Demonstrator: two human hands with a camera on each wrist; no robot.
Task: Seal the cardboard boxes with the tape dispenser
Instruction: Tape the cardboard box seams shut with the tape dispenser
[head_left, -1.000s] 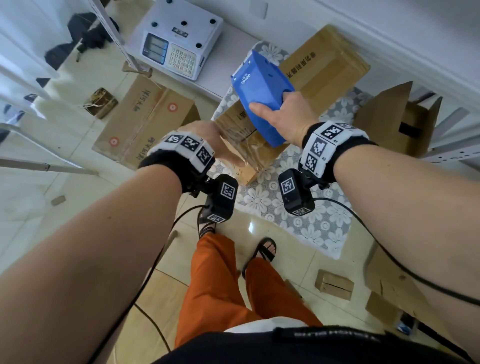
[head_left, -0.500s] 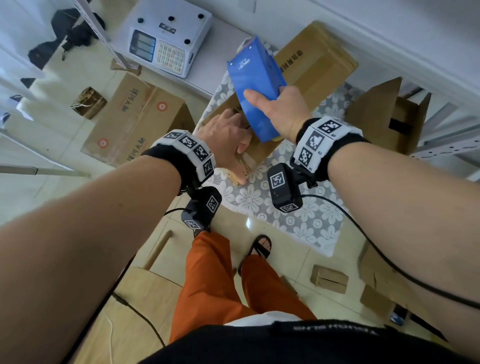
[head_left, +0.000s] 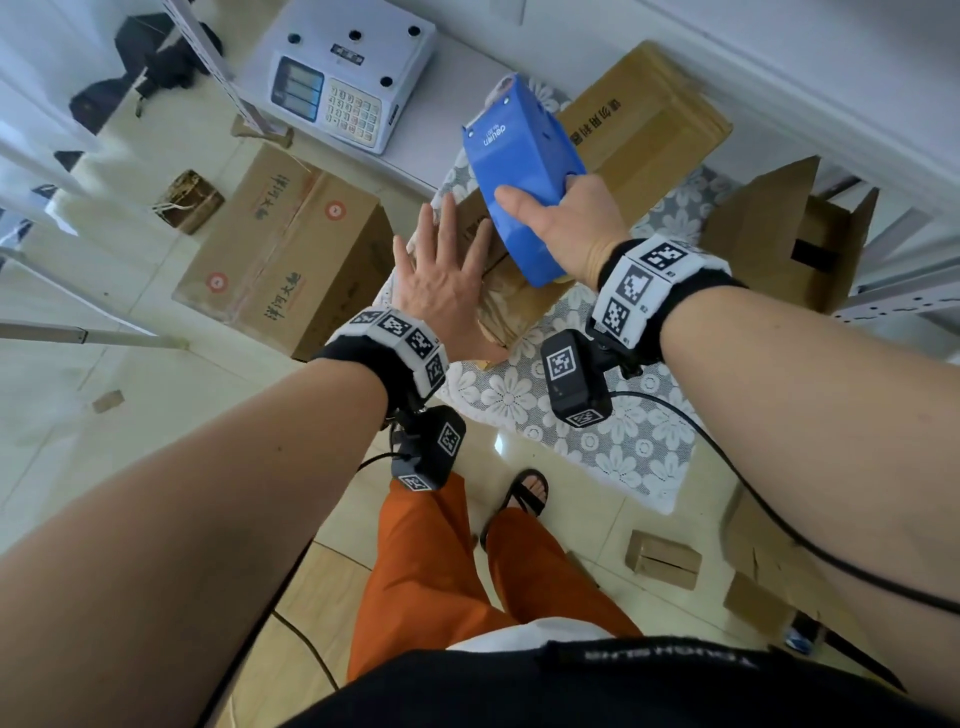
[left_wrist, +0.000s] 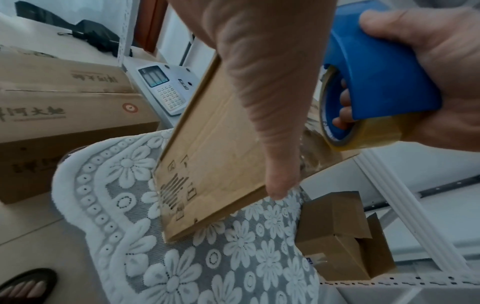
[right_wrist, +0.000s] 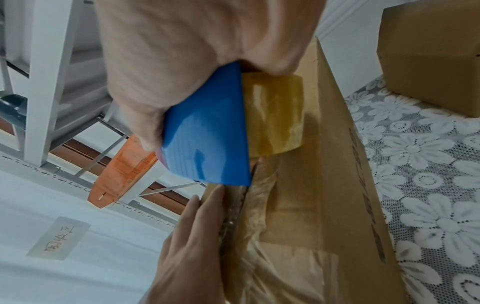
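Running blue plastic tape dispenser (head_left: 519, 171) along long brown cardboard box (right_wrist: 324, 185), my right hand (head_left: 571, 228) gripping it; left hand (head_left: 441, 280) flat, fingers spread, beside dispenser: I'd press tape firmly.

Long brown cardboard box (head_left: 524, 306) flat under the straight left fingers (head_left: 441, 228), blue tape dispenser (head_left: 519, 171) inside curled right fingers (left_wrist: 342, 102), above its taped seam

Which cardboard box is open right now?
The box at the right, beside the shelf frame; its flaps stand up, while the box being taped and the red-stamped floor box are closed.
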